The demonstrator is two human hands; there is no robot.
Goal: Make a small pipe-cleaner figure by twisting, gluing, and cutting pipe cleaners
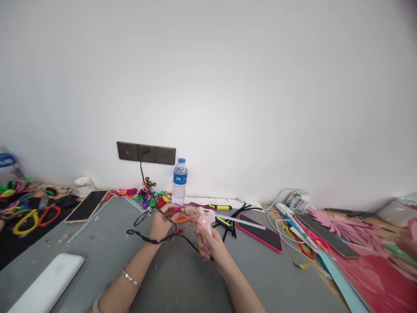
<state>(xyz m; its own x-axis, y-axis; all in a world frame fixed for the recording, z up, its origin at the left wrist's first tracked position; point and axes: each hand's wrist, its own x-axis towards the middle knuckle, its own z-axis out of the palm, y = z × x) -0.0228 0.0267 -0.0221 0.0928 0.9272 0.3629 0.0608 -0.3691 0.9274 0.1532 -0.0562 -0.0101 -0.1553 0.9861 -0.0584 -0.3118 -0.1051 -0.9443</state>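
My right hand [208, 241] is closed around the grip of a white hot-glue gun [205, 216] with a small red light lit on its body and a clear glue stick [241, 221] poking out behind. The gun's nozzle points left at a small pink and orange craft piece [182, 212]. My left hand [161, 224] pinches that piece, fingers curled, with a bracelet on the wrist. The gun's black cord [153, 238] loops over the grey mat [107, 243] under my left hand and runs up to a wall socket [146, 153].
A water bottle [180, 181] stands by the wall beside a heap of coloured craft bits [153, 198]. Phones lie at left [86, 205] and right [260, 232]. A white flat case [48, 281] sits near left. Pink paper shapes [345, 228] and cables crowd the right; coloured loops [26, 215] the left.
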